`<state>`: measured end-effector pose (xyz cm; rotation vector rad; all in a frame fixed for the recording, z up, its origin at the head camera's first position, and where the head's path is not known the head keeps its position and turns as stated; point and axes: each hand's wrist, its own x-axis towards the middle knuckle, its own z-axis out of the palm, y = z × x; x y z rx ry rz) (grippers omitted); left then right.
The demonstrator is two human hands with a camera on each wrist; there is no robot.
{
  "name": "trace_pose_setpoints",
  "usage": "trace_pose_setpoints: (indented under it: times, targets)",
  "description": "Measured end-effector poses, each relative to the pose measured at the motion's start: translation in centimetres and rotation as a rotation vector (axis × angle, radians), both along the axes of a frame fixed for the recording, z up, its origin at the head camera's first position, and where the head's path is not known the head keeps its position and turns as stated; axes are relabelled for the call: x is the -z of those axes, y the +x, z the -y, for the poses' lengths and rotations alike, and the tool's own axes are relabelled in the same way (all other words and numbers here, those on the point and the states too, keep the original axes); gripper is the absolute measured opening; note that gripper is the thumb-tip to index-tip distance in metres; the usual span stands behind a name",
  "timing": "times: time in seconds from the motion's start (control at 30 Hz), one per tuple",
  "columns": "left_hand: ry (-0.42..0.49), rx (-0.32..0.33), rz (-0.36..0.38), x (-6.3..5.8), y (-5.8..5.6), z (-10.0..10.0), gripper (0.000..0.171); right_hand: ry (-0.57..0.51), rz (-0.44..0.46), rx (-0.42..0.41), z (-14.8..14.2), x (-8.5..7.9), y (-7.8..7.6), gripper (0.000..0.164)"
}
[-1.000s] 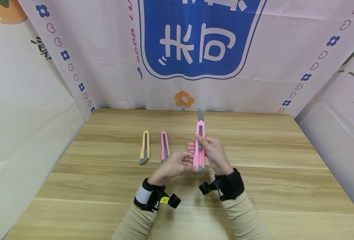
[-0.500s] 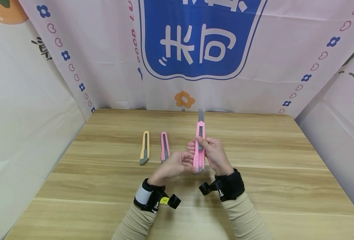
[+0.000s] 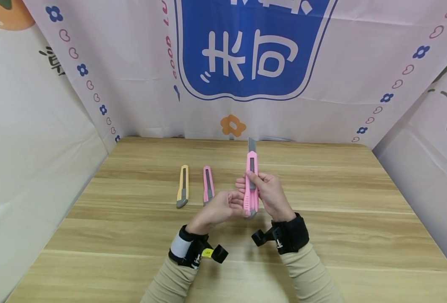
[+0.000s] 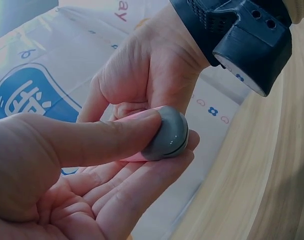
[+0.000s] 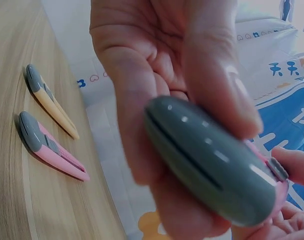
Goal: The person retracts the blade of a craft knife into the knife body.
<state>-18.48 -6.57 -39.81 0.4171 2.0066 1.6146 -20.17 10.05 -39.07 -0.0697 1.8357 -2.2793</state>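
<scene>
Both hands hold a pink utility knife (image 3: 251, 185) raised above the table, its grey blade (image 3: 252, 145) extended and pointing away. My left hand (image 3: 218, 208) pinches the handle's lower end; in the left wrist view its thumb presses beside the grey end cap (image 4: 170, 134). My right hand (image 3: 271, 194) grips higher up, thumb on the front near the slider and fingers behind the handle. In the right wrist view the slider (image 5: 278, 169) shows by that thumb. The blade is hidden in both wrist views.
On the wooden table (image 3: 333, 189), left of the hands, lie a yellow utility knife (image 3: 183, 185) and a second pink one (image 3: 208, 183). My left hand partly covers the second pink one's near end. A printed cloth (image 3: 303, 118) hangs behind the table's far edge.
The held knife's blade end has tilted slightly to the left. Both hands keep nearly the same place and grip. The two knives on the table have not moved.
</scene>
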Motion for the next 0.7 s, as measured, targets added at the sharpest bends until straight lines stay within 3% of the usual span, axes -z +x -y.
trace_pose_setpoints:
  times: [0.3,0.7]
  targets:
    - [-0.006,-0.017,-0.013,0.04,0.02,-0.02,0.035,0.014,0.037,-0.008,0.05,0.11,-0.08,0.051]
    - [-0.013,-0.019,-0.017,0.11,0.01,-0.05,0.036,0.005,0.03,0.009,0.29,0.09,0.01,0.046]
